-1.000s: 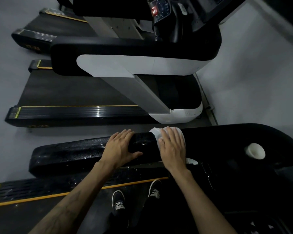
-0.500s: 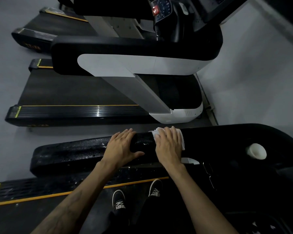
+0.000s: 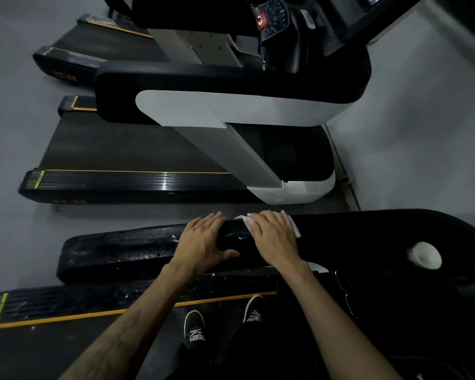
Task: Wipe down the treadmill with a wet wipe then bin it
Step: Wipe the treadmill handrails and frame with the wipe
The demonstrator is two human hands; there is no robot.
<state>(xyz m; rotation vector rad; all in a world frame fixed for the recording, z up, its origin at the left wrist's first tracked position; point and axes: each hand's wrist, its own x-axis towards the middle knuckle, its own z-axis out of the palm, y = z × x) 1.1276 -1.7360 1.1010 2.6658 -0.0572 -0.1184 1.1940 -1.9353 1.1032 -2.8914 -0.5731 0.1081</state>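
The crumpled white wet wipe (image 3: 272, 225) lies on top of the long black padded handrail (image 3: 121, 246) of the treadmill, pinned under the right hand (image 3: 276, 238), whose fingers are laid out fairly flat and together over it — pressing rather than pinching, with white edges showing at both sides of the hand. Just to the left, the left hand (image 3: 202, 242) rests on the same rail, fingers spread over the far edge and thumb on the near side, bracing and holding nothing. The rail glistens with droplets to the left. A white cup-like round object (image 3: 424, 255) sits on the black console surface to the right. Since the wipe is held only by flat pressure, it could bunch up or slip off the rail's far edge — and the wet rail might let the bracing hand slide.
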